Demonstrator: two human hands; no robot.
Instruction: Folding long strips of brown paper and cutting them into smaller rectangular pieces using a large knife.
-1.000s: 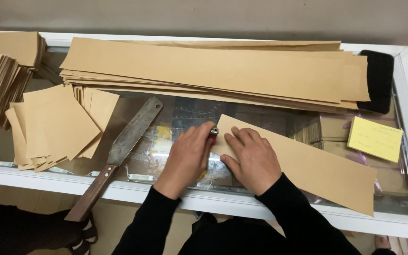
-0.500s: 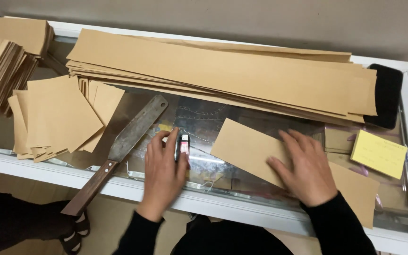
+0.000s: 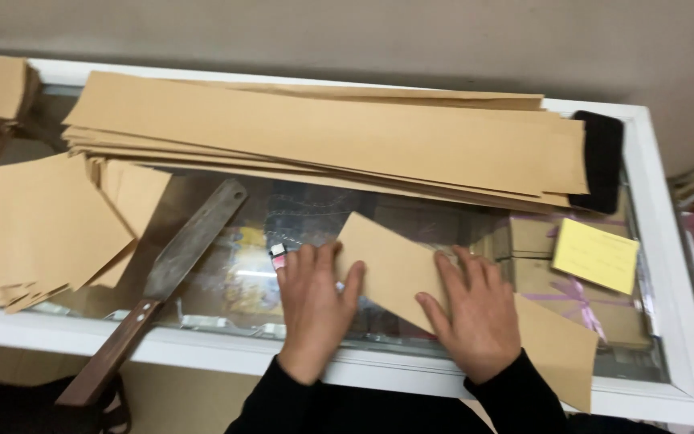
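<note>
Both hands lie flat on a long tan strip of kraft paper (image 3: 411, 273) that rests slantwise on the glass-topped, white-framed worktop (image 3: 668, 241), its far end running off toward the near right corner. The left hand (image 3: 311, 301) presses down at the strip's upper left end, fingers spread and the grip apart, closed on nothing; a small white-and-pink object (image 3: 278, 255) sits just beyond its fingertips, too small to tell what it is or whether the hand touches it. The right hand (image 3: 475, 309) is laid palm-down on the middle of the strip, fingers also apart and flat, holding the paper by pressure alone. Left of the hands, a broad steel blade with a brown wooden handle (image 3: 166, 277) lies unheld on the glass, its handle jutting past the near edge. As a judgement of progress: a fanned pile of short tan cut pieces (image 3: 42, 229) at the left suggests many strips are already cut, while the thick stack of long uncut tan strips (image 3: 323, 141) across the back shows much remains; the strip under the hands appears whole as yet. A yellow paper pad (image 3: 596, 255) and a black rectangular object (image 3: 602, 161) sit at the right, well apart from the hands.
</note>
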